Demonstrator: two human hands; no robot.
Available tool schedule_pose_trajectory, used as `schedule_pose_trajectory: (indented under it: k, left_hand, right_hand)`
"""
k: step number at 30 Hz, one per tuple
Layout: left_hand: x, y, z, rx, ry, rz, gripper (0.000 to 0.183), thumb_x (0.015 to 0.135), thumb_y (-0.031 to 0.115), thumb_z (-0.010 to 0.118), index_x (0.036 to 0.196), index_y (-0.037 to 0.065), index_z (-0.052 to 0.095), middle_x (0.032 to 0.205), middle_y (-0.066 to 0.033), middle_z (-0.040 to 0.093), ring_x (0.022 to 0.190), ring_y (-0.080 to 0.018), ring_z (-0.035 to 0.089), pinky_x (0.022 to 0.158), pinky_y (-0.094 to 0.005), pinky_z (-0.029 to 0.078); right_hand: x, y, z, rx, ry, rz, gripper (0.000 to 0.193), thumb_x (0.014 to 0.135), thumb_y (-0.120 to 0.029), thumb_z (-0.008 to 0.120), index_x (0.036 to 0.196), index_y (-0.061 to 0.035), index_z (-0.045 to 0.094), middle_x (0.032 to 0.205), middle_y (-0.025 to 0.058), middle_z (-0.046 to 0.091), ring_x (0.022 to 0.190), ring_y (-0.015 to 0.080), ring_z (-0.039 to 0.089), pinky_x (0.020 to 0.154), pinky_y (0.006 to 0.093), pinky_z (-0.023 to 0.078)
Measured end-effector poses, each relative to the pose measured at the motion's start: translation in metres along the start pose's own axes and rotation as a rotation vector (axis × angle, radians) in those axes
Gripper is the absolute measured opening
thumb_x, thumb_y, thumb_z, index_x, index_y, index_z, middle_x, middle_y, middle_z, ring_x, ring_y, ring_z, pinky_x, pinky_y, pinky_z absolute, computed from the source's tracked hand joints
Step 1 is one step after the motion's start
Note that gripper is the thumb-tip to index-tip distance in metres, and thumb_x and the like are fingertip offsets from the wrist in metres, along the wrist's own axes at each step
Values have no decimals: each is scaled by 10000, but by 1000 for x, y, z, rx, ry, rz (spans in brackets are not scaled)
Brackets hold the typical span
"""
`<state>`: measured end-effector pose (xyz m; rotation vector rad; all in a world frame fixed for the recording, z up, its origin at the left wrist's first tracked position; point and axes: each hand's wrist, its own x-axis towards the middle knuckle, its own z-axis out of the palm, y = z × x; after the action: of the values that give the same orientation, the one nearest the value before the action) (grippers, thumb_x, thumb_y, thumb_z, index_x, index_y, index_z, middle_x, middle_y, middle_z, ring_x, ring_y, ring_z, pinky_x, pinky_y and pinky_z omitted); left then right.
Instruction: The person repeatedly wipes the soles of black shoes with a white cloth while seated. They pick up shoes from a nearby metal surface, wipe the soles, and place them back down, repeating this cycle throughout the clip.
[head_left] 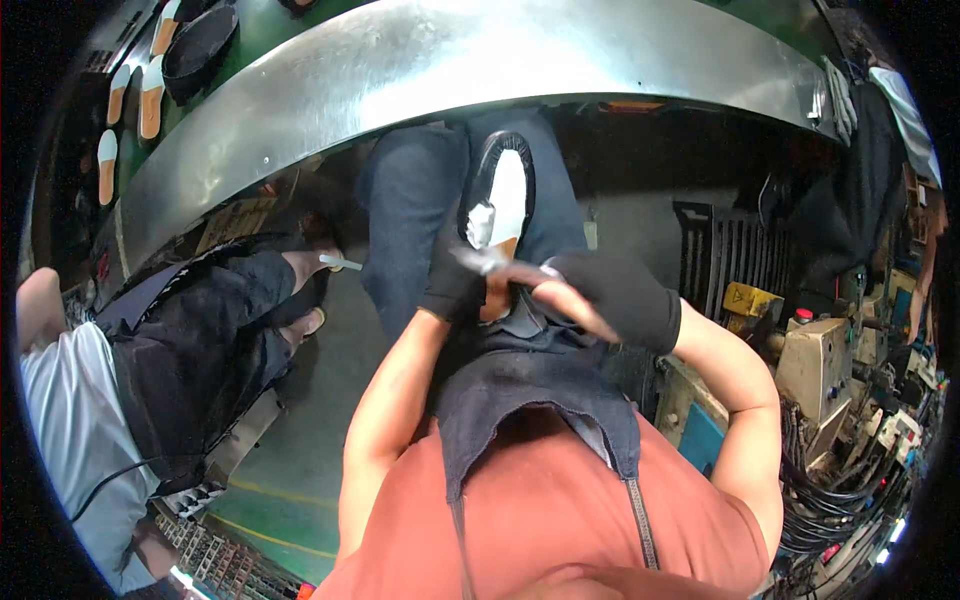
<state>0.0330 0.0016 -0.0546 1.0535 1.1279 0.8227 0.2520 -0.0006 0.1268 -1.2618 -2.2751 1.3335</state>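
A black shoe (513, 190) lies bottom up along my lap, toe pointing away from me. Its black edge wraps around a white and tan insole, and a crumpled whitish patch shows at the left of its middle. My left hand (458, 278), in a black fingerless glove, is closed around the left side of the shoe near the heel. In my right hand (610, 295), gloved the same way, is a dark-handled hand tool (515, 271) with a metal end. Motion blurs the tool, and its metal end reaches over the shoe toward my left hand.
A curved metal counter (400, 65) crosses ahead of my knees. Several insole pieces (151, 97) and a black dish (200, 52) lie beyond it at far left. A co-worker (190, 370) sits at left. Machinery with cables (815, 370) and a dark slatted rack (715, 255) stand at right.
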Motion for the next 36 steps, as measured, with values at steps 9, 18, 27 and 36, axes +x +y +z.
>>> schedule_pose_trajectory:
  k: [9, 18, 27, 36]
  left_hand:
    - [-21, 54, -5, 298, -322, -73, 681, 761, 288, 742, 1323, 37, 449, 1387, -227, 369, 1279, -324, 390, 1075, -382, 295]
    - [-13, 58, 12, 35, -8, -6, 622, 755, 111, 730, 1294, 8, 437, 1225, -115, 550, 1108, -209, 541, 955, -332, 429]
    - [175, 199, 29, -665, -200, -47, 401, 966, 266, 487, 1269, 3, 497, 1167, -88, 592, 1067, -164, 555, 923, -279, 454]
    - [336, 228, 28, 659, 141, 567, 483, 781, 252, 726, 1147, 18, 513, 1138, -169, 560, 1070, -297, 548, 911, -382, 446]
  right_hand:
    - [12, 16, 15, -395, 124, -300, 411, 893, -392, 545, 752, -13, 619, 755, 210, 624, 682, 331, 637, 615, 398, 502]
    - [-55, 90, 104, 937, 403, 726, 584, 970, -530, 344, 842, -11, 578, 615, 67, 583, 515, 136, 549, 506, 294, 445]
    - [-26, 116, 148, 1014, 536, 941, 713, 933, -638, 257, 804, -27, 601, 603, 93, 606, 570, 177, 595, 614, 285, 472]
    - [53, 150, 88, 979, 414, 904, 660, 940, -613, 313, 828, -21, 580, 594, 86, 600, 506, 166, 574, 512, 291, 456]
